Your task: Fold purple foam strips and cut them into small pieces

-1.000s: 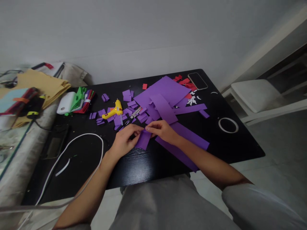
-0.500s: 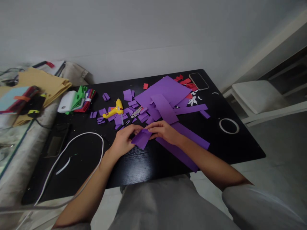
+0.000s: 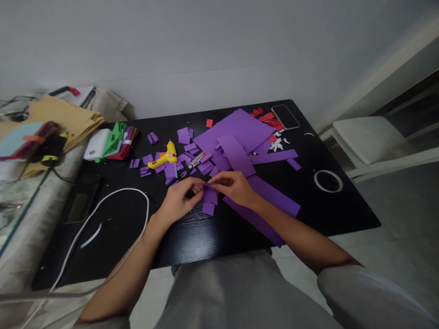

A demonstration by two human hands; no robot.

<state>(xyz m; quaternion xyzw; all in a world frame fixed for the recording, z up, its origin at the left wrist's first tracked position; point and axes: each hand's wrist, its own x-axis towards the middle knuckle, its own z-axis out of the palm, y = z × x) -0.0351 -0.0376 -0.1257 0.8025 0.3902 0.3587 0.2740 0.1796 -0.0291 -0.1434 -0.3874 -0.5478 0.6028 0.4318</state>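
Between my hands, above the front of the black table, hangs a small folded piece of purple paper [image 3: 209, 196], with its lower parts hanging at different lengths. My left hand [image 3: 181, 196] pinches its upper left edge, the fingers curled. Thumb and fingertips of my right hand [image 3: 236, 186] close on its top right edge. Just beyond the hands lie scissors [image 3: 195, 161], small purple paper pieces [image 3: 169, 172] and a yellow glue gun [image 3: 164, 156]. A purple strip [image 3: 270, 194] passes beneath my right forearm, and a larger purple sheet [image 3: 240, 125] lies behind it.
Red scraps [image 3: 274, 123], white scraps [image 3: 277, 144] and a phone [image 3: 285, 117] lie at the back right. A ring of tape [image 3: 328, 181] sits at the right. A white cable [image 3: 147, 210] loops across my left forearm. Bundled coloured strips [image 3: 118, 141] lie back left.
The purple paper has turned from one wide flat face to a narrower folded shape hanging downward. Both hands stay in nearly the same place, fingertips nearer together at its top.
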